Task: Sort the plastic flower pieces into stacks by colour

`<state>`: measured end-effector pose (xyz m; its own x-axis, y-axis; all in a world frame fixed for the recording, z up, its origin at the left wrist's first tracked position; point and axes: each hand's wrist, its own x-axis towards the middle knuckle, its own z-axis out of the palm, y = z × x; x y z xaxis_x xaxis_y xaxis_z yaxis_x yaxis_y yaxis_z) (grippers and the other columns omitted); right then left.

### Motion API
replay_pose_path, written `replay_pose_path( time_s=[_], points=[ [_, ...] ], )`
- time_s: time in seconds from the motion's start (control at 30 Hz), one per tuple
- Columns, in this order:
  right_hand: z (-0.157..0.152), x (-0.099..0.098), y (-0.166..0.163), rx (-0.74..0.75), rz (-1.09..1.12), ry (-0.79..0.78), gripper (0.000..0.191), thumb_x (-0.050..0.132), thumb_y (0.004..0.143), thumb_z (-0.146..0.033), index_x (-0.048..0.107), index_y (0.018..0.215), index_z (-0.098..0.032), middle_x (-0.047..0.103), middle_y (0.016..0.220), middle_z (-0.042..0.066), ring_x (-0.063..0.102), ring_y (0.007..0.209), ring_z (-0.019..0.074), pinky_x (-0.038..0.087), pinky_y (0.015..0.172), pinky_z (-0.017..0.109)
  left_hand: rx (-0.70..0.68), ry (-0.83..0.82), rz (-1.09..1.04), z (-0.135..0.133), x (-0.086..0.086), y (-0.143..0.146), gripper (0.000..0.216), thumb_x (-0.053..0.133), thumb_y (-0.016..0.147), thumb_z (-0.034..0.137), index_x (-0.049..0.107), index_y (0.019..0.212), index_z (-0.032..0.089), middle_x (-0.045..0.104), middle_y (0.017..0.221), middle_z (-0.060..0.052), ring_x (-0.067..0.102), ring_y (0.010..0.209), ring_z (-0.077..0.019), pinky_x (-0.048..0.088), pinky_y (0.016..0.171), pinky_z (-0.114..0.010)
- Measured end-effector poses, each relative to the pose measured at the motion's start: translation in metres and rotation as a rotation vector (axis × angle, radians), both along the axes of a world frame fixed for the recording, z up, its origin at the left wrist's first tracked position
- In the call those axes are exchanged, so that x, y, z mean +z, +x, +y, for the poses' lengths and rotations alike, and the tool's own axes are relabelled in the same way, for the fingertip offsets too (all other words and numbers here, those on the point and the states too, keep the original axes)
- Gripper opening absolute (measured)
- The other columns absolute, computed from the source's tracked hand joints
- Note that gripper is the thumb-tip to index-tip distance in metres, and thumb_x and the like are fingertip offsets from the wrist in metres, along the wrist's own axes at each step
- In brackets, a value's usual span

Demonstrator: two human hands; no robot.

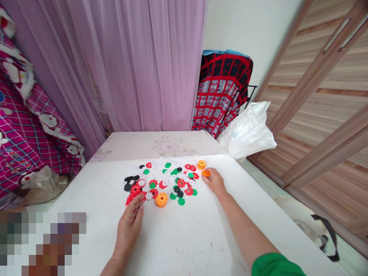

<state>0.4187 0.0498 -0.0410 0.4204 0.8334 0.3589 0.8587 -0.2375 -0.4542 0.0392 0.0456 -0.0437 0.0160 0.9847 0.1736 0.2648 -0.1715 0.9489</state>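
Your right hand [215,182] is pinching an orange disc [206,173] between thumb and fingers at the right edge of the spread, just on the near side of a taller orange stack [201,165]; a careless turn of the wrist could knock that stack over, since it seems to rest on the cloth with nothing beside it for support. Your left hand [130,222] lies low at the near left, its fingers loosely bent by the red discs [136,189], and you cannot tell from here whether they grip anything; sweeping it to the right could shove those reds into the second orange stack [161,199], which sits at the near side of the spread. The black discs [178,191] and green discs [181,201] overlap in places, so dragging one might pull its neighbours along by their notched rims. Watch the white discs [161,165] most, because against the white cloth [184,237] they blend in and could easily be missed or brushed aside by your sleeve [276,265]
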Motion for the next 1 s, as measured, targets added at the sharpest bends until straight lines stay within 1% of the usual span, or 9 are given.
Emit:
replay_pose_path(
  time_s=[0.13, 0.23, 0.3, 0.4, 0.53, 0.8, 0.87, 0.93, 1.0],
  points=[
    [-0.009, 0.0, -0.003, -0.093, 0.008, -0.003, 0.042, 0.06, 0.078, -0.033, 0.058, 0.115, -0.014, 0.065, 0.113, 0.012, 0.06, 0.105, 0.0228, 0.044, 0.092, 0.034, -0.009, -0.007, 0.006, 0.001, 0.0, -0.001, 0.05, 0.056, 0.08, 0.054, 0.061, 0.119, 0.023, 0.068, 0.124, -0.009, 0.065, 0.111, -0.023, 0.051, 0.098, -0.039],
    [-0.018, 0.001, -0.007, -0.187, -0.018, -0.045, 0.037, 0.062, 0.077, -0.035, 0.06, 0.109, -0.016, 0.068, 0.106, 0.009, 0.06, 0.103, 0.0248, 0.041, 0.09, 0.036, -0.02, -0.008, 0.009, 0.001, 0.001, -0.002, 0.049, 0.056, 0.08, 0.054, 0.061, 0.119, 0.023, 0.068, 0.124, -0.008, 0.065, 0.111, -0.0233, 0.051, 0.098, -0.039],
    [-0.021, 0.003, -0.009, -0.208, -0.041, -0.081, 0.032, 0.063, 0.078, -0.035, 0.061, 0.105, -0.019, 0.069, 0.103, 0.006, 0.059, 0.101, 0.0241, 0.04, 0.088, 0.035, -0.019, -0.006, 0.02, 0.001, 0.002, -0.002, 0.05, 0.057, 0.08, 0.054, 0.062, 0.119, 0.023, 0.068, 0.123, -0.008, 0.065, 0.111, -0.0236, 0.052, 0.098, -0.039],
    [-0.02, 0.006, -0.011, -0.203, -0.054, -0.104, 0.028, 0.062, 0.079, -0.035, 0.061, 0.103, -0.02, 0.069, 0.099, 0.004, 0.059, 0.099, 0.0221, 0.039, 0.085, 0.033, -0.008, -0.007, 0.044, 0.001, 0.002, -0.002, 0.052, 0.057, 0.079, 0.056, 0.062, 0.119, 0.024, 0.069, 0.121, -0.007, 0.066, 0.109, -0.0237, 0.053, 0.095, -0.038],
    [-0.014, 0.007, -0.01, -0.189, -0.045, -0.112, 0.024, 0.062, 0.08, -0.033, 0.061, 0.101, -0.021, 0.07, 0.099, 0.003, 0.059, 0.099, 0.0217, 0.037, 0.084, 0.032, -0.004, -0.006, 0.046, 0.001, 0.002, -0.002, 0.052, 0.058, 0.078, 0.056, 0.063, 0.118, 0.024, 0.069, 0.121, -0.007, 0.066, 0.109, -0.0237, 0.054, 0.093, -0.037],
    [-0.01, 0.007, -0.01, -0.176, -0.038, -0.1, 0.023, 0.061, 0.081, -0.031, 0.061, 0.101, -0.02, 0.069, 0.1, 0.003, 0.057, 0.098, 0.0211, 0.036, 0.083, 0.032, -0.011, -0.009, 0.073, -0.001, 0.001, -0.002, 0.051, 0.055, 0.08, 0.056, 0.062, 0.12, 0.024, 0.068, 0.124, -0.008, 0.065, 0.112, -0.0241, 0.052, 0.096, -0.039],
    [-0.012, 0.009, -0.012, -0.186, -0.054, -0.076, 0.022, 0.061, 0.081, -0.03, 0.062, 0.101, -0.02, 0.069, 0.1, 0.004, 0.056, 0.097, 0.0219, 0.036, 0.084, 0.033, -0.008, -0.006, 0.074, -0.001, 0.001, -0.002, 0.05, 0.056, 0.08, 0.055, 0.062, 0.12, 0.024, 0.068, 0.124, -0.007, 0.065, 0.112, -0.0242, 0.052, 0.097, -0.039],
    [-0.016, 0.012, -0.018, -0.185, -0.092, -0.025, 0.017, 0.058, 0.083, -0.027, 0.064, 0.097, -0.019, 0.068, 0.099, 0.006, 0.055, 0.096, 0.0225, 0.036, 0.084, 0.034, -0.008, -0.008, 0.07, -0.001, 0.001, -0.002, 0.05, 0.057, 0.08, 0.054, 0.062, 0.119, 0.024, 0.068, 0.124, -0.007, 0.065, 0.112, -0.0242, 0.052, 0.097, -0.039],
    [-0.019, 0.014, -0.027, -0.121, -0.146, 0.033, 0.016, 0.054, 0.086, -0.023, 0.067, 0.094, -0.019, 0.067, 0.1, 0.007, 0.054, 0.098, 0.0227, 0.036, 0.086, 0.034, -0.01, -0.012, 0.064, -0.001, 0.001, -0.001, 0.05, 0.056, 0.08, 0.054, 0.062, 0.119, 0.024, 0.067, 0.124, -0.008, 0.065, 0.112, -0.024, 0.052, 0.097, -0.039]
  ],
)
